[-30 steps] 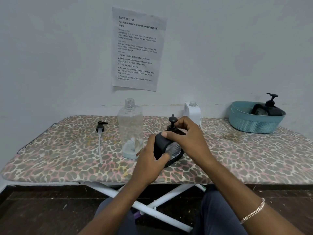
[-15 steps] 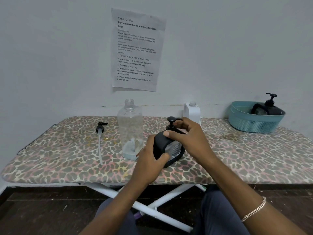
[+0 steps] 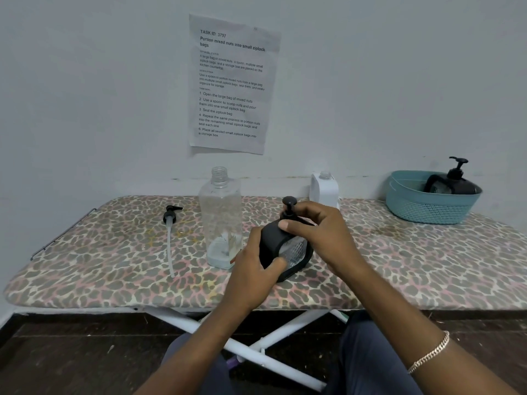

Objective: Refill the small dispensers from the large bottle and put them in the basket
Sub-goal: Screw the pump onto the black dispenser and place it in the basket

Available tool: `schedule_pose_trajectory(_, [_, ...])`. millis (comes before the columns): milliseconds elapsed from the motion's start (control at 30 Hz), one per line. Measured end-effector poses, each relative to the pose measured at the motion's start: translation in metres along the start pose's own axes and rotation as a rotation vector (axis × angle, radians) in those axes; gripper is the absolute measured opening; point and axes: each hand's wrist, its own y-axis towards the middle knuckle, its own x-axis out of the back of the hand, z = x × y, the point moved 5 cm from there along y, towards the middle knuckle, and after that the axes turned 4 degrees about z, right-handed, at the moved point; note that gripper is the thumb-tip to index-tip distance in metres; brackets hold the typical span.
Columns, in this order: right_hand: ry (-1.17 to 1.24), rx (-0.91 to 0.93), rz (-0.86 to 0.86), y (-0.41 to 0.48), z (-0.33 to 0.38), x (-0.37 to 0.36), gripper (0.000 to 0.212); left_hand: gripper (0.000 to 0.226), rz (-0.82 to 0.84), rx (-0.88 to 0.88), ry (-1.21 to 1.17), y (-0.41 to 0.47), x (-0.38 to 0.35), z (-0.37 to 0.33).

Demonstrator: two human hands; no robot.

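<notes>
A small black dispenser [image 3: 285, 249] with a clear ribbed front sits tilted on the leopard-print board [image 3: 114, 266]. My left hand [image 3: 253, 269] grips its lower left side. My right hand [image 3: 316, 232] curls over its top, fingers around the collar of the black pump head [image 3: 289, 205]. To its left stands the large clear bottle [image 3: 221, 220], uncapped, with a little pale liquid at the bottom. Its loose pump with a long tube [image 3: 170, 238] lies on the board further left. The teal basket [image 3: 430, 199] at the far right holds another black dispenser [image 3: 453, 183].
A small white bottle [image 3: 325, 189], uncapped, stands against the wall behind my right hand. A printed sheet [image 3: 232, 84] is taped to the wall. The board's white legs [image 3: 256, 346] cross below, above a dark floor.
The pump head has turned slightly under my right hand, its nozzle facing another way. Both hands keep their hold on the dispenser, which stays in place.
</notes>
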Motion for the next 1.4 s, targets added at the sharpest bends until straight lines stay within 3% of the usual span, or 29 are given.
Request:
schedule_pose_trajectory(133, [-0.099, 0.034, -0.108, -0.005, 0.0, -0.007, 0.028, 0.04, 0.002, -0.013, 0.012, -0.001, 0.0, -0.002])
schedule_pose_trajectory(400, [-0.058, -0.009, 0.166, 0.005, 0.0, 0.002, 0.027, 0.039, 0.005, 0.004, -0.006, -0.001, 0.0, -0.002])
schedule_pose_trajectory(800, [0.042, -0.004, 0.145, 0.004, -0.003, -0.002, 0.033, 0.045, -0.072, 0.008, 0.041, -0.005, 0.001, -0.004])
schedule_pose_trajectory(1133, [0.099, 0.003, 0.088, 0.007, -0.008, 0.003, 0.025, 0.045, -0.084, 0.002, 0.038, -0.006, -0.001, -0.003])
schedule_pose_trajectory(1400, [-0.047, 0.004, 0.161, 0.007, -0.006, 0.005, 0.029, 0.04, -0.069, -0.001, 0.032, -0.006, -0.001, 0.0])
